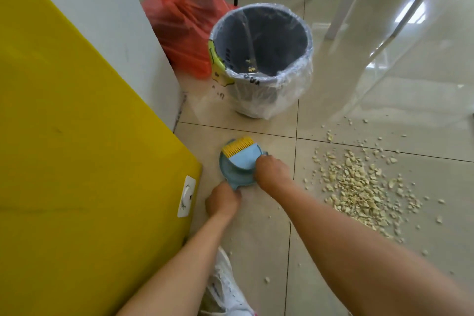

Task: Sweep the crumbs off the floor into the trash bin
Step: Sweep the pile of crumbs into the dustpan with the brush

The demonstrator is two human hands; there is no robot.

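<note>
Left hand (222, 201) closed on the handle of a blue dustpan (232, 174) lying on the tiled floor (256, 238), right hand (272, 170) closed on the blue brush (242, 155) with yellow bristles resting in it. Just beyond the dustpan, a grey trash bin (261, 59) with clear liner. Right of the dustpan, a scattered heap of pale crumbs (359, 187); left of it, a yellow panel (77, 161).

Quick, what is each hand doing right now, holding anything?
Left hand: closed around the handle of the blue dustpan.
Right hand: closed on the small blue brush with yellow bristles, which lies in the dustpan.
</note>
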